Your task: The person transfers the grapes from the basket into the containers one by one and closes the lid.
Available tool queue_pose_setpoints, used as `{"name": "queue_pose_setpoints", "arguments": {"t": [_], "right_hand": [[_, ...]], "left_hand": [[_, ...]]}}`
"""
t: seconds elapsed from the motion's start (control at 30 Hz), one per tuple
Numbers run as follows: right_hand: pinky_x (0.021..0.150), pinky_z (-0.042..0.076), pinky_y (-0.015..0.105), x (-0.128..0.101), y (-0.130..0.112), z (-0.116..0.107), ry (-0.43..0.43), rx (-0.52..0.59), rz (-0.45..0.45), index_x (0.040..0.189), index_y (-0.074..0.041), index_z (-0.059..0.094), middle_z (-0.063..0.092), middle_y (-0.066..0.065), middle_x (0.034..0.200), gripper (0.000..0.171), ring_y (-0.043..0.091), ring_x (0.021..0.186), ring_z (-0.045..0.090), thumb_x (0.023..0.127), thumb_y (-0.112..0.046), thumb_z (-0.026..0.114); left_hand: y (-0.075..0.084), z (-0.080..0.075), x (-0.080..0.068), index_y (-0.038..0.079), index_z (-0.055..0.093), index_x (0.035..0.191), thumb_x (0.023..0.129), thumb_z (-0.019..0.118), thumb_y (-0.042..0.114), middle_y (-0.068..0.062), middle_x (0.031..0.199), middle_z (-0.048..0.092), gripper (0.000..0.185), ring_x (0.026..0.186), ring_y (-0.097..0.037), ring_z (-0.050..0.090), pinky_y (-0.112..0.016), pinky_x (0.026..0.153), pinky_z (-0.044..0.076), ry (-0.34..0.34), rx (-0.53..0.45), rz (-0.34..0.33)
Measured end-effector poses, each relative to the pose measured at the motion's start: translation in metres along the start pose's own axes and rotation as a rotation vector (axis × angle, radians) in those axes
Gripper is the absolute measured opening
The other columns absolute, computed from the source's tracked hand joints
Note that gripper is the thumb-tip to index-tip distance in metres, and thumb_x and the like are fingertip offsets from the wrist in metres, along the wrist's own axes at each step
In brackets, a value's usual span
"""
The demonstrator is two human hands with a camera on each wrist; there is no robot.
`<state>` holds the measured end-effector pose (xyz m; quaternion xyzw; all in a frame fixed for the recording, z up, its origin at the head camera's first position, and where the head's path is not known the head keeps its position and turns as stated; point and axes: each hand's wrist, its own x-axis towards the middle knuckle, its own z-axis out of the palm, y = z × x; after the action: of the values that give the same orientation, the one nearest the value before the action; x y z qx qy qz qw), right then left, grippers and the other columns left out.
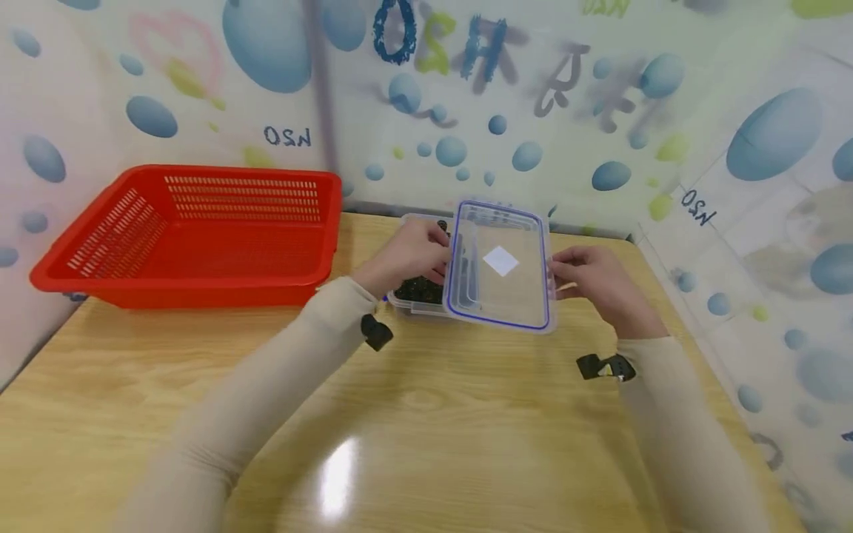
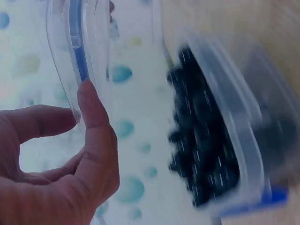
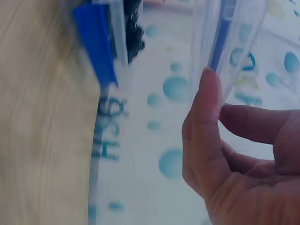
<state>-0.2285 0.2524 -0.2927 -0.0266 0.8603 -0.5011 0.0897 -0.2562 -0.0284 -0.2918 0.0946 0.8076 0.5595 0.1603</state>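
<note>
A clear plastic lid (image 1: 503, 296) with a blue sealing ring and a white diamond-shaped label is held up between both hands. My left hand (image 1: 415, 255) pinches its left edge between thumb and fingers. At the opposite edge, my right hand (image 1: 593, 280) pinches it the same way. Behind and to the left of the lid stands a clear plastic container (image 1: 426, 307), partly hidden by the lid and left hand. Small dark round pieces (image 2: 206, 136) fill it, heaped near the rim. A blue clip (image 3: 96, 44) shows on the container's side in the right wrist view.
A red plastic basket (image 1: 220, 287) with slotted walls stands on the left of the wooden table (image 1: 426, 429). A patterned wall covering (image 1: 466, 178) rises right behind the table and along its right side.
</note>
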Motion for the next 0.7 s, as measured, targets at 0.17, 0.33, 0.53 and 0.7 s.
{"name": "queue_pose_setpoints", "arguments": {"t": [0.17, 0.33, 0.53, 0.7], "right_hand": [[0.077, 0.057, 0.033, 0.041, -0.024, 0.038, -0.045, 0.083, 0.007, 0.125, 0.012, 0.055, 0.059, 0.021, 0.108, 0.034, 0.022, 0.087, 0.064, 0.103, -0.013, 0.052], [0.079, 0.057, 0.036, 0.064, -0.031, 0.060, -0.048, 0.064, 0.049, 0.126, 0.010, 0.058, 0.060, 0.020, 0.113, 0.032, 0.025, 0.088, 0.063, 0.103, -0.011, 0.051], [0.078, 0.057, 0.035, 0.066, -0.031, 0.064, -0.042, 0.061, 0.076, 0.125, 0.008, 0.059, 0.061, 0.020, 0.113, 0.030, 0.026, 0.088, 0.063, 0.103, -0.010, 0.051], [0.076, 0.058, 0.034, 0.068, -0.028, 0.066, -0.042, 0.068, 0.069, 0.124, 0.010, 0.059, 0.062, 0.021, 0.111, 0.029, 0.025, 0.087, 0.063, 0.103, -0.008, 0.050]], "left_hand": [[-0.017, -0.045, -0.002, -0.005, 0.059, 0.120, 0.098, 0.055, 0.009, -0.018, 0.107, 0.062, 0.027, 0.086, -0.029, 0.064, -0.034, 0.076, 0.057, 0.144, 0.034, -0.087], [-0.033, -0.063, -0.003, 0.002, 0.061, 0.124, 0.099, 0.056, 0.013, -0.013, 0.113, 0.062, 0.028, 0.095, -0.029, 0.063, -0.036, 0.086, 0.054, 0.181, 0.081, -0.162], [-0.036, -0.066, -0.001, 0.003, 0.062, 0.123, 0.098, 0.058, 0.013, -0.012, 0.113, 0.062, 0.027, 0.096, -0.028, 0.063, -0.035, 0.086, 0.054, 0.181, 0.095, -0.168], [-0.038, -0.067, 0.004, -0.001, 0.062, 0.120, 0.098, 0.057, 0.010, -0.015, 0.111, 0.062, 0.025, 0.095, -0.029, 0.063, -0.035, 0.085, 0.055, 0.178, 0.088, -0.161]]}}
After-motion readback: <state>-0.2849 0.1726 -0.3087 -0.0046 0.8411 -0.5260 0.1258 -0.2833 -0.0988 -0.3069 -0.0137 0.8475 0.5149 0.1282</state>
